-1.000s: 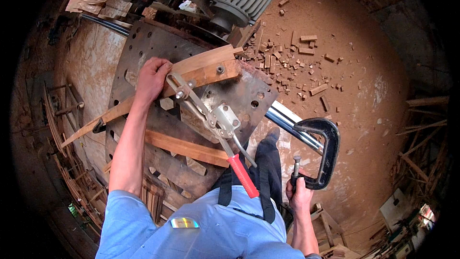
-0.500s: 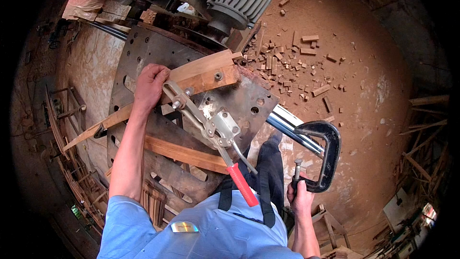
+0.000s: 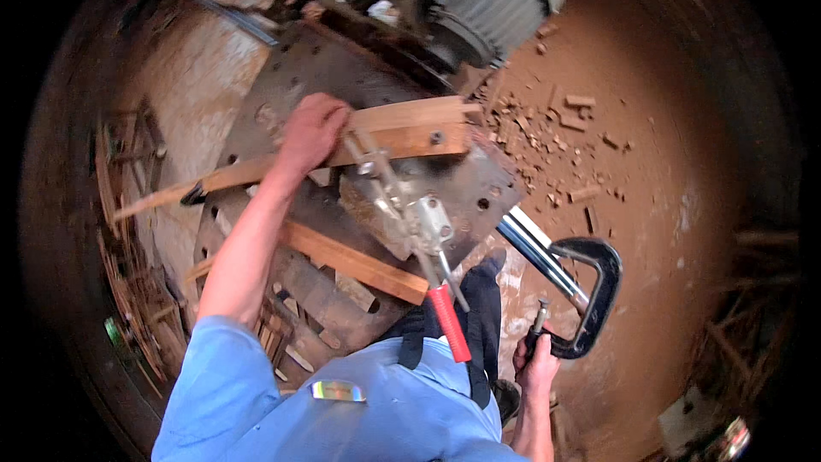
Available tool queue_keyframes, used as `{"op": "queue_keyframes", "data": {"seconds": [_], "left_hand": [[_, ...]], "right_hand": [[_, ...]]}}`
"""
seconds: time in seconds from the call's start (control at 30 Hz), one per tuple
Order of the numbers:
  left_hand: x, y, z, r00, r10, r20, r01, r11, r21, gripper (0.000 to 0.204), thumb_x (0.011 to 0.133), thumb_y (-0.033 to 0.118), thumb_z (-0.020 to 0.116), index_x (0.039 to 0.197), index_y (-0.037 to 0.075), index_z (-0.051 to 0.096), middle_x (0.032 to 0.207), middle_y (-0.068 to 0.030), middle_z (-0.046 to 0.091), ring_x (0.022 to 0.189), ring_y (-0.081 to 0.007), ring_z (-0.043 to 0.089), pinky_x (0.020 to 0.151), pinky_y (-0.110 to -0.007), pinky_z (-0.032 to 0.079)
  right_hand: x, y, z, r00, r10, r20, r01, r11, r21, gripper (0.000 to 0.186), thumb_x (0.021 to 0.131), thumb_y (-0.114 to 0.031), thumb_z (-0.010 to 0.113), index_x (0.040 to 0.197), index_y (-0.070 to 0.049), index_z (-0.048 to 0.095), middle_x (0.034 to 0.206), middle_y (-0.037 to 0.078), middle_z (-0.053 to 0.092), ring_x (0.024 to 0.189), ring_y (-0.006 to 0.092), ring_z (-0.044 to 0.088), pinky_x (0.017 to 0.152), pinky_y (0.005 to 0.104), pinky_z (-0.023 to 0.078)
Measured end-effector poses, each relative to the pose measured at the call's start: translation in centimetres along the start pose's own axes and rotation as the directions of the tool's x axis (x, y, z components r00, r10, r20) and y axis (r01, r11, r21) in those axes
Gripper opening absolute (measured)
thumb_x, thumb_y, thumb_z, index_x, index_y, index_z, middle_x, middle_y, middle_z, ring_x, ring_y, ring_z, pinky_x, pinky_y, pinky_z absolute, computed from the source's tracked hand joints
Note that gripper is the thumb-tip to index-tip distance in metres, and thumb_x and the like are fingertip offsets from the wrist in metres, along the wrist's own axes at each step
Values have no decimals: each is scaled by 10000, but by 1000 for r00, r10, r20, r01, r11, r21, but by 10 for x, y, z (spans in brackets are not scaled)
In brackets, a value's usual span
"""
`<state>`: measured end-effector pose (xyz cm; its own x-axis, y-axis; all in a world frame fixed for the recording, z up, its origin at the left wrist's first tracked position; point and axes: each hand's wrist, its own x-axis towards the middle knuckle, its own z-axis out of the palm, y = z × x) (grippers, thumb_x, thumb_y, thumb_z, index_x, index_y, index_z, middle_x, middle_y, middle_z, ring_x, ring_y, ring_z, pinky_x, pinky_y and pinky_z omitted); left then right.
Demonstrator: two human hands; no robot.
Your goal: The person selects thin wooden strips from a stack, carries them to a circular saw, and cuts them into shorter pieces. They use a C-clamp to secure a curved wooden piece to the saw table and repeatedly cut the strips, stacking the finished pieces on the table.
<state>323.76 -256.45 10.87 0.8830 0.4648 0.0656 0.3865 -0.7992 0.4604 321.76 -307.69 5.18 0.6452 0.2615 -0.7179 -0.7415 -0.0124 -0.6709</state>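
Note:
My left hand (image 3: 315, 130) is curled over the left end of a pale wooden piece (image 3: 410, 113), its fingertips mostly hidden. That piece lies against a darker, bolted wooden strip (image 3: 419, 142) on a dark metal table (image 3: 295, 73) full of holes. Just beside this hand is the arm tip of a toggle clamp (image 3: 432, 221), whose red handle (image 3: 450, 325) points toward my body. Down at the right, off the table, my right hand (image 3: 537, 365) is closed around the screw end of a black C-clamp (image 3: 609, 278), its frame upward.
A grey finned motor (image 3: 492, 13) stands beyond the table. Shiny metal rods (image 3: 545, 244) stick out at the table's right. Small wood offcuts (image 3: 534, 141) litter the brown floor. Another wooden strip (image 3: 355, 263) lies nearer me, and stacked wood (image 3: 128, 291) is at the left.
The whole view has shifted, with the table and motor now further right and blurred. My left hand stays at the pale wooden piece; the right still holds the C-clamp.

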Motion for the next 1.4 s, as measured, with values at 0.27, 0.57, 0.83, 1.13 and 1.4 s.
{"op": "queue_keyframes", "data": {"seconds": [0.27,0.57,0.83,1.13,1.4], "left_hand": [[-8,-8,9,995,91,-33,-80,964,252,251,902,274,484,945,127,682,944,-93,627,979,-304,557,850,-397,459],[-57,35,-6,912,-84,-402,122,990,69,312,875,265,548,1063,36,646,1059,-143,627,1036,-313,541,917,-417,431],[-272,29,-27,910,-229,-347,267,962,65,264,867,226,579,1065,69,652,1078,-117,633,1074,-289,541,950,-403,426],[-392,-103,-130,700,-555,-449,687,695,213,297,865,172,579,1135,53,618,1132,-152,608,1078,-332,548,942,-413,439],[-445,-179,-198,834,-517,-193,548,735,399,433,783,-11,482,1204,46,564,1221,-137,567,1166,-318,486,992,-395,406]], "right_hand": [[-14,-22,-3,992,-84,-95,82,996,-29,457,956,-466,436,1265,-130,457,554,19,430,370,105,377,324,231,295],[-60,-77,-11,947,-311,83,320,935,-151,314,932,-374,466,1095,-112,521,569,-4,469,402,81,415,346,197,324],[-55,-49,-45,885,-356,300,436,861,-263,428,910,-419,533,1181,-88,511,671,21,524,475,98,456,395,201,364],[-81,-8,7,847,-247,471,424,848,-317,536,841,-462,663,1171,-68,513,620,20,498,422,96,435,356,214,332],[-117,37,79,931,-166,325,295,867,-402,298,845,-88,466,1117,-1,553,591,45,490,416,100,419,362,221,324]]}}
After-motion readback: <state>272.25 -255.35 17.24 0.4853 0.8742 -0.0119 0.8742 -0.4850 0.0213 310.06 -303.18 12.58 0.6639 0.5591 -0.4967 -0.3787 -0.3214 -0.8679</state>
